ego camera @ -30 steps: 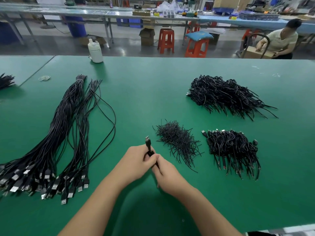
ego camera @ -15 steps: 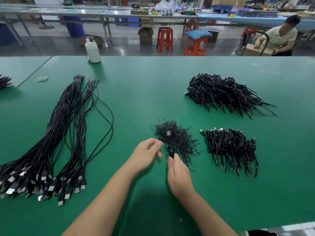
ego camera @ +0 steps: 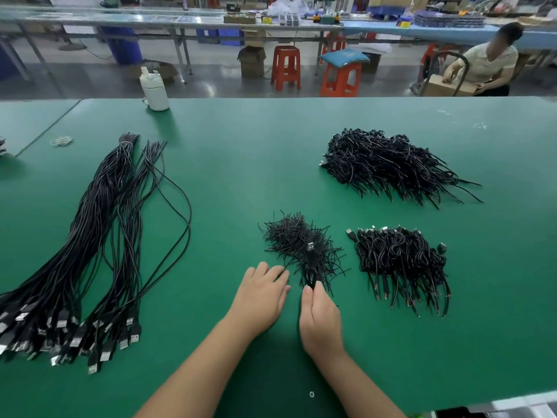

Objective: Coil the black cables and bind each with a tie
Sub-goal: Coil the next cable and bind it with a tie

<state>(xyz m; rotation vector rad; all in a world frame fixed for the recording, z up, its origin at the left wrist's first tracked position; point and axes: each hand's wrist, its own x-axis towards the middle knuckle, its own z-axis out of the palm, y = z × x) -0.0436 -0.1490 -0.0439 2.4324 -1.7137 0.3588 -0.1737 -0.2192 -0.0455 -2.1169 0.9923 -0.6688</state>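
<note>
On the matte green table [ego camera: 241, 164], a wiry heap of thin black ties [ego camera: 289, 236] bristles beside a glossy pile of bound coils [ego camera: 398, 260]. Long straight black cables [ego camera: 99, 236] with metal plugs lie well to the left. The right hand [ego camera: 321, 321] pinches a small coiled cable [ego camera: 312, 267] at the heap's near edge, its plug pointing away. The left hand [ego camera: 260, 294] lies released, palm down, fingers reaching toward the ties.
</note>
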